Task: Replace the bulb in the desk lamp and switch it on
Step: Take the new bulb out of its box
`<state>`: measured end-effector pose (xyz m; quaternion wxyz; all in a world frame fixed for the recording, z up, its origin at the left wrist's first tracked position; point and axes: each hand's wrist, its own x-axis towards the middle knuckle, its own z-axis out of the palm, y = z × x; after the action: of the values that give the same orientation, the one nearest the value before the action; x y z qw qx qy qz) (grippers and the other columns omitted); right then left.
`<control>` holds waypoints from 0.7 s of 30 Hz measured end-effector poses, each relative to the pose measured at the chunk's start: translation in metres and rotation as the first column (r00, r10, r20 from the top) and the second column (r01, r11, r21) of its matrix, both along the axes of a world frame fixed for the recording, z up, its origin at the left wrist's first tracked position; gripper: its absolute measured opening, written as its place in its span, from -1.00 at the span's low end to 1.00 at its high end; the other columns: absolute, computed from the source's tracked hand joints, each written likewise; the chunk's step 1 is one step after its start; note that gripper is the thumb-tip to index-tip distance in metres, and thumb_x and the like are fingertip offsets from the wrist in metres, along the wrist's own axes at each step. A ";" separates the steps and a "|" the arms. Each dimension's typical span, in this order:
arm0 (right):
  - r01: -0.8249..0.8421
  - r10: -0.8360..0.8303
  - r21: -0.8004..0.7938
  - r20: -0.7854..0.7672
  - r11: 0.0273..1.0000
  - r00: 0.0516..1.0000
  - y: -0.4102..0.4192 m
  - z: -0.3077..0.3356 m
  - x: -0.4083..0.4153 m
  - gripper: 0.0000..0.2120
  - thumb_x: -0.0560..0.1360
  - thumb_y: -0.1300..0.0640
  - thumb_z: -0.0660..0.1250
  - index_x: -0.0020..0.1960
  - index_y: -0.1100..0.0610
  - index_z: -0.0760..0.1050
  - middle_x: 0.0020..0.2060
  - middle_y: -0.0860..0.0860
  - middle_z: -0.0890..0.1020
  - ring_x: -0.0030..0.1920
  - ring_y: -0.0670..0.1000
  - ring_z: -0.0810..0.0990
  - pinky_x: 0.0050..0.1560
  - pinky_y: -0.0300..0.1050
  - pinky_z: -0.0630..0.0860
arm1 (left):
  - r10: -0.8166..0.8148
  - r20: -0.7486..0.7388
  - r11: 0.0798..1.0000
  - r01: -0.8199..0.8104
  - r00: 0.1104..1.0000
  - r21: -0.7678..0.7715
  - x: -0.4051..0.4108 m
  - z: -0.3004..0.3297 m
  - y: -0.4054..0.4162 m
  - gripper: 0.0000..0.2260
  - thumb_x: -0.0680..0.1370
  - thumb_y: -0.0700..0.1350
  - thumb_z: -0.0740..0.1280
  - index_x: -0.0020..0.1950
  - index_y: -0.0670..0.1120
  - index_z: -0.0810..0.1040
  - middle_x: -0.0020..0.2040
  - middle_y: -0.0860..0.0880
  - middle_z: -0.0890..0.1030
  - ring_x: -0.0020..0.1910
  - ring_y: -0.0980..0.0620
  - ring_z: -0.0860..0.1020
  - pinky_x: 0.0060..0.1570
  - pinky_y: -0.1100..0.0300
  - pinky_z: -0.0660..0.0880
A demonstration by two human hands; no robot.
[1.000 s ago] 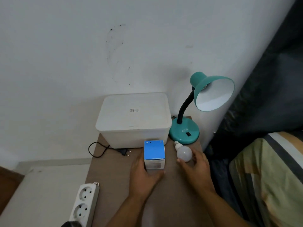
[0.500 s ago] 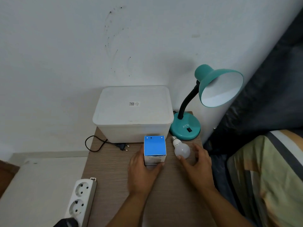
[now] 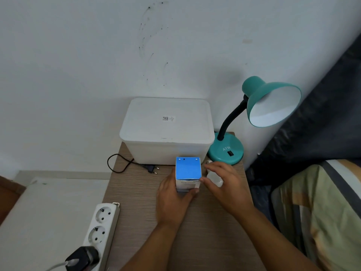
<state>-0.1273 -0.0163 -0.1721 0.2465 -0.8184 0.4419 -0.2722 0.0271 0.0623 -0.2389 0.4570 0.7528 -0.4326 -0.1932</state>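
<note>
A teal desk lamp (image 3: 226,148) stands at the table's back right, its shade (image 3: 273,102) facing me with no bulb visible inside. Its black plug (image 3: 151,169) lies loose on the table. My left hand (image 3: 172,200) grips a blue-topped bulb box (image 3: 188,171) standing upright on the table. A white bulb (image 3: 214,179) lies just right of the box, its screw base pointing to the lamp. My right hand (image 3: 226,184) hovers over the bulb with fingers spread, its thumb tip at the box's right side.
A lidded white storage bin (image 3: 168,130) fills the back of the wooden table (image 3: 195,231). A white power strip (image 3: 101,225) lies at the front left edge with a black adapter (image 3: 82,257) plugged in. A bed with striped bedding (image 3: 322,212) sits close on the right.
My right hand set the bulb down beside the box, then slid left over it toward the box. My left hand stays on the box.
</note>
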 end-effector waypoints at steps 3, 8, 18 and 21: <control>-0.059 0.058 -0.022 -0.034 0.998 0.998 -0.003 0.004 0.000 -0.65 0.46 0.02 0.47 0.23 0.05 0.60 0.17 -0.07 0.62 0.22 -0.08 0.51 0.23 -0.11 0.46 | 0.011 -0.004 1.000 -0.011 1.000 0.007 0.000 -0.003 0.000 -0.34 0.32 0.33 0.44 0.34 0.08 0.49 0.18 0.14 0.59 0.18 0.15 0.52 0.15 0.04 0.56; -0.082 0.079 -0.049 -0.053 0.995 0.995 -0.004 0.006 0.002 -0.68 0.45 0.04 0.48 0.17 0.10 0.63 0.08 -0.04 0.67 0.13 -0.11 0.54 0.16 -0.13 0.48 | 0.003 0.014 0.999 -0.004 1.000 0.045 0.001 -0.007 -0.001 -0.31 0.36 0.35 0.41 0.40 0.06 0.46 0.24 0.09 0.57 0.23 0.10 0.51 0.17 -0.03 0.55; -0.045 0.046 0.019 -0.084 0.999 0.995 -0.004 0.011 0.006 -0.69 0.47 -0.01 0.45 0.18 0.06 0.61 0.08 -0.15 0.63 0.13 -0.14 0.52 0.12 -0.27 0.37 | 0.018 0.091 0.999 -0.023 0.996 0.048 0.000 -0.010 -0.003 -0.41 0.41 0.20 0.51 0.38 0.06 0.47 0.22 0.07 0.59 0.23 0.06 0.52 0.18 -0.09 0.53; -0.023 0.026 0.075 -0.047 0.997 0.999 -0.003 0.012 0.007 -0.69 0.46 0.00 0.45 0.19 0.01 0.60 0.06 -0.22 0.56 0.12 -0.16 0.47 0.09 -0.30 0.36 | 0.023 0.100 0.998 -0.029 0.995 0.054 0.000 -0.010 -0.003 -0.43 0.41 0.21 0.50 0.37 0.12 0.45 0.22 0.09 0.58 0.23 0.08 0.51 0.19 -0.08 0.53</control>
<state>-0.1204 -0.0196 -0.1603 0.2693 -0.8204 0.4474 -0.2328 0.0275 0.0594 -0.2491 0.4165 0.7793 -0.4394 -0.1615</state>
